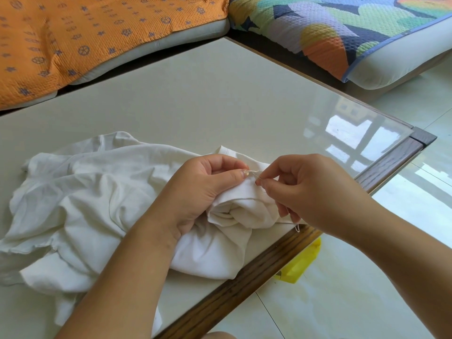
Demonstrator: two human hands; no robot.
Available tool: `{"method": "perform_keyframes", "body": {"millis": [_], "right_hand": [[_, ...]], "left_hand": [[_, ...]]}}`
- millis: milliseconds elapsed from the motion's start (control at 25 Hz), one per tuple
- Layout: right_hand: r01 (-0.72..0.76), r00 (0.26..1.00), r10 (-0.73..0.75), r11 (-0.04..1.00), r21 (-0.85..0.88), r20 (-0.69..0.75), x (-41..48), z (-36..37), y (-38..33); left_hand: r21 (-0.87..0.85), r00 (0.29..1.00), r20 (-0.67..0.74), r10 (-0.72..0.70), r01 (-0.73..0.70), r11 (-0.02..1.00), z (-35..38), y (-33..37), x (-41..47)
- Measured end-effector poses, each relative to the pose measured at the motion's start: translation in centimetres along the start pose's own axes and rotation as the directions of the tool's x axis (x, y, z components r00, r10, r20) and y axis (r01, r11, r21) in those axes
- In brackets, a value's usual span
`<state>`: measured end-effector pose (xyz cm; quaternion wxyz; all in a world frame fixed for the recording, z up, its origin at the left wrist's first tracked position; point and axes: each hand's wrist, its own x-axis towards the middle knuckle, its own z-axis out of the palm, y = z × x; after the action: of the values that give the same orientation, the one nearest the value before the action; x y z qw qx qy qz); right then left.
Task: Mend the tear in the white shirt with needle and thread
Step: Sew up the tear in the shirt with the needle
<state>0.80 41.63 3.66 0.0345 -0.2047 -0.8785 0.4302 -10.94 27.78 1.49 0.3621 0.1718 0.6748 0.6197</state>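
No readable writing from where I sit: the small blue marks on the orange cushion cover [73, 33] look like symbols, too small to read. The white shirt [97, 192] is plain, thin and badly crumpled. It lies heaped on the glossy table [220, 94], with a frayed, wavy edge far out to the left of the grip and a bunched, rolled fold right under the hands by the table's wooden rim. The left hand [208, 184] is curled, thumb and forefinger pinching a ridge of shirt cloth. Just right of that pinch, the right hand [310, 189] clamps the needle [256, 176] between thumb and forefinger, its tip pointing at the left thumb. I can't tell if it is in the cloth. Pale thread [254, 171] runs between the two pinches, and a loop of it hangs below the right hand, past the rim. A yellow object [300, 263] sits on the tiled floor [342, 302], below the grip and partly under the table. A multicoloured cushion [342, 28] lies well beyond the hands, to the right.
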Motion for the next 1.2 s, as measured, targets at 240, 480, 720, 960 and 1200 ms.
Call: {"method": "perform_keyframes", "body": {"millis": [240,480,720,960,1200], "right_hand": [[-0.008,1.000,0.008,1.000,-0.006,-0.011,0.2,0.2,0.0],[-0.027,0.998,0.026,0.999,-0.031,-0.051,0.4,0.8,0.2],[-0.011,0.999,0.010,1.000,-0.009,-0.045,0.5,0.7,0.5],[-0.001,1.000,0.000,0.996,0.086,0.013,0.3,-0.3,0.8],[-0.013,0.999,0.005,0.987,0.159,0.050,0.3,-0.4,0.5]], "left_hand": [[0.010,1.000,-0.002,0.001,-0.001,1.000,0.0,-0.1,0.1],[0.029,1.000,0.017,-0.003,0.003,1.000,0.1,-0.1,-0.2],[0.014,1.000,-0.002,0.007,-0.007,1.000,0.1,-0.1,0.0],[0.012,1.000,-0.017,0.017,-0.017,1.000,0.1,-0.2,0.2],[-0.010,1.000,-0.005,0.005,-0.005,1.000,0.1,-0.1,0.2]]}}
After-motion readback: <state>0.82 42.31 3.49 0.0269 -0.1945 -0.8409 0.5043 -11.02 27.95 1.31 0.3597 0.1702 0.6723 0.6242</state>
